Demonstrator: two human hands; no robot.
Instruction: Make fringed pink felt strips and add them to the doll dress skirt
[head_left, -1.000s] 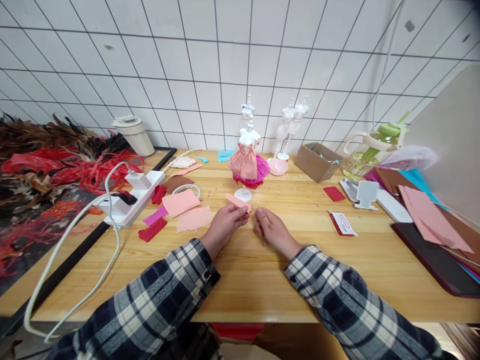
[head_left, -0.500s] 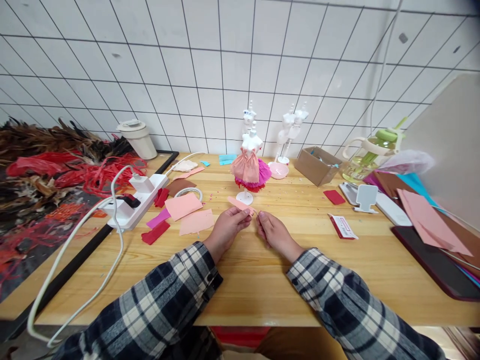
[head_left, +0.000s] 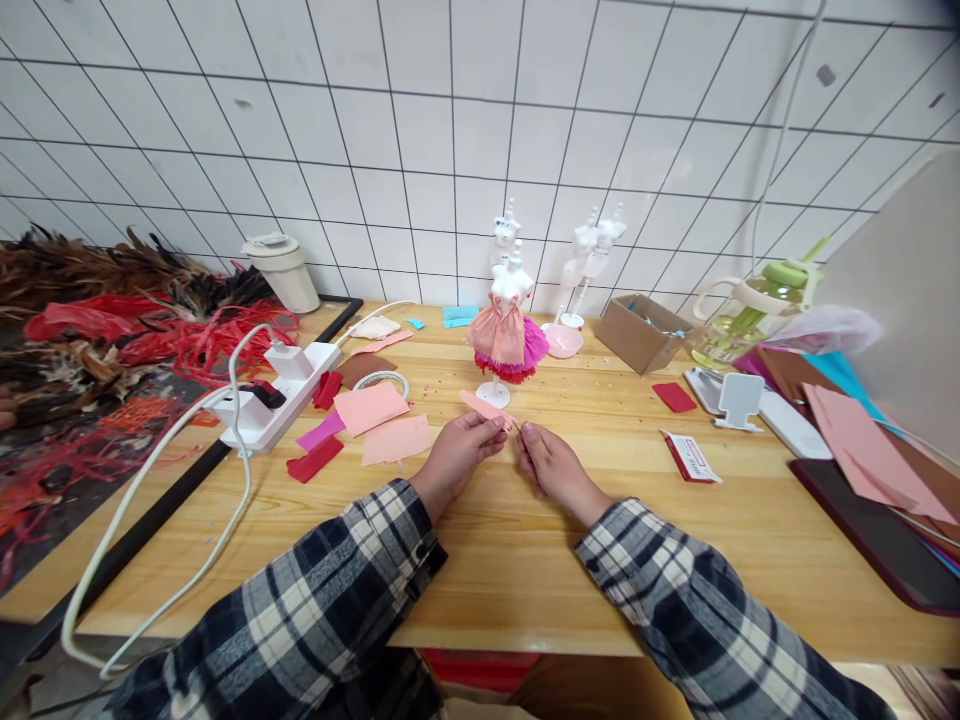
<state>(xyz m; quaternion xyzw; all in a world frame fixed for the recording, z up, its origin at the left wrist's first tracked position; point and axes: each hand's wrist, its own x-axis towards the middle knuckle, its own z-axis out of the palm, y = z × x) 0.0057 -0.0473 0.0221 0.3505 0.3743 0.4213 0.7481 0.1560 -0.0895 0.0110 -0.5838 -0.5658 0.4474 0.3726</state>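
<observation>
Left hand (head_left: 460, 456) pinches pink paper (head_left: 480, 404) beside right hand (head_left: 556, 470), fingers narrow, contents unclear, behind tabletop's (head_left: 495, 570) front edge

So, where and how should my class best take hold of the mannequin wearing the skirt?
Probably pinch the upright mannequin by its bare white upper body, coming from the near side: the flared skirt hides everything from there down to the stand, and another mannequin behind it would likely crowd the fingers.
</observation>
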